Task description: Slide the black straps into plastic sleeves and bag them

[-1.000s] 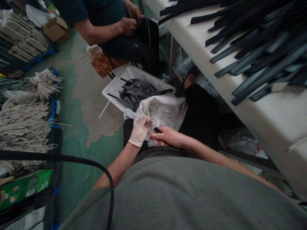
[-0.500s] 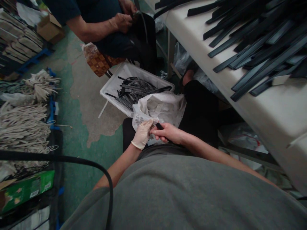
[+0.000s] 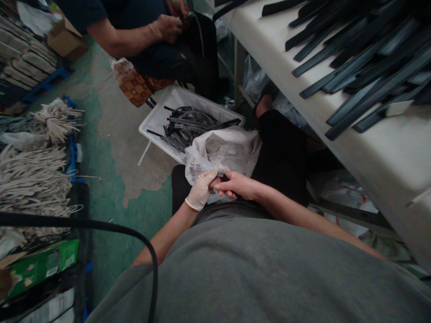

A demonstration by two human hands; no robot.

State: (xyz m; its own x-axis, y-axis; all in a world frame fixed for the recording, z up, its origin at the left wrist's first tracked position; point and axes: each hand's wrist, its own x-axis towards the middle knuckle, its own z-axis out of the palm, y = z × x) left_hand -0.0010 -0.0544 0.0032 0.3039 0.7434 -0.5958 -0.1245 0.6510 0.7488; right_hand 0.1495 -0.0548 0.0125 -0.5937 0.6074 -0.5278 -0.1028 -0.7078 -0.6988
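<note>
My left hand (image 3: pixel 201 189), in a pale glove, is closed with its fingertips against my right hand; what it pinches is hidden. In my bare right hand (image 3: pixel 239 185) a black strip (image 3: pixel 224 178) is gripped, and only a small dark part shows by the thumb. A small whitish, clear-looking piece (image 3: pixel 222 169) shows at the meeting fingertips, too small to name. Just beyond both hands, an open white bag (image 3: pixel 247 146) lies over my lap and against a white bin (image 3: pixel 153 140).
Black strips (image 3: pixel 191 123) fill the bin. Many flat black strips (image 3: pixel 336 80) lie on the white table (image 3: pixel 387 152) at right. Another person's hand (image 3: pixel 168 28) works beyond the bin. Bundled pale cords (image 3: pixel 33 175) are stacked at left; a black cable (image 3: pixel 101 223) crosses the lower left.
The black strip's end, plain above my right thumb before, is now mostly covered, and a small whitish piece shows at the fingertips. Both hands stay together in nearly the same place.
</note>
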